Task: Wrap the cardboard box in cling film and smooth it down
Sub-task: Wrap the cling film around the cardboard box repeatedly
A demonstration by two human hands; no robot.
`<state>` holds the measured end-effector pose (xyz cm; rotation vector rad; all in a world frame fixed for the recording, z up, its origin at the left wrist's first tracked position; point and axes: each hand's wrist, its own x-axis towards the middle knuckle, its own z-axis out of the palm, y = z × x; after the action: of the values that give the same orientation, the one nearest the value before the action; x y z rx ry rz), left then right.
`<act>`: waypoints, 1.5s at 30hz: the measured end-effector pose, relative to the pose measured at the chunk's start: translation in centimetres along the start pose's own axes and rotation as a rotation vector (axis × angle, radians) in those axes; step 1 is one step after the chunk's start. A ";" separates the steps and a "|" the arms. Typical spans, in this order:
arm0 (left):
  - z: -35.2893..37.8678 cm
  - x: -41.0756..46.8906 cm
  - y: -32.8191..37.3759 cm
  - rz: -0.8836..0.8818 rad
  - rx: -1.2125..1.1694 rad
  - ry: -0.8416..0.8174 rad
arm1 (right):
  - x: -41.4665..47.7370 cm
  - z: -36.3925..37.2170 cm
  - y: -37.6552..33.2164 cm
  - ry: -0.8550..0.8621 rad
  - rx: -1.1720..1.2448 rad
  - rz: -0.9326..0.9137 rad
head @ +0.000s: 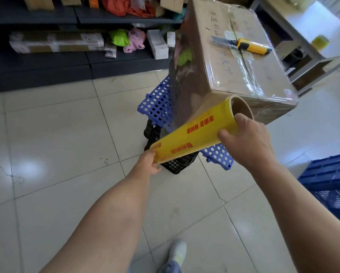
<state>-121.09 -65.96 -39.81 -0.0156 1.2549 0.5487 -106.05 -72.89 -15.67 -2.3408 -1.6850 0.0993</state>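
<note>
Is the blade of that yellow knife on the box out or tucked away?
Out. The knife lies on top of the cardboard box, its bare silver blade sticking out past the yellow handle.

Head-worn, looking down forward (wide-angle), close

looks like a parcel depot or stockroom, dark shelves [82,62] crammed with taped packages [55,41] and poly mailer bags [134,40], blue plastic crates [330,184], tiled floor [53,138]
</note>
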 end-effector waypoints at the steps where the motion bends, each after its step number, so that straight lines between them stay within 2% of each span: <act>1: 0.4 0.0 -0.5 0.001 -0.011 0.001 | 0.1 -0.2 0.3 -0.001 0.008 -0.025; 11: 5.5 -0.8 -6.8 0.035 -0.173 0.092 | 2.5 -2.2 5.9 -0.081 -0.045 -0.297; 19: 6.9 -1.8 -9.9 0.058 -0.251 0.056 | 2.4 -3.1 9.0 -0.095 -0.051 -0.447; 26: 8.0 -1.9 -10.0 0.010 -0.197 0.185 | 2.9 -3.3 9.5 -0.145 -0.018 -0.348; 33: 8.4 -2.6 -9.6 0.060 -0.197 0.154 | 3.0 -2.6 11.3 -0.167 0.007 -0.290; 45: 12.9 -1.4 -16.6 0.159 -0.406 0.205 | 4.5 -4.5 16.7 -0.246 -0.022 -0.446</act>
<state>-103.17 -77.01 -39.04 -0.3219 1.3307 0.9524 -88.24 -74.39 -15.05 -1.9715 -2.2928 0.2935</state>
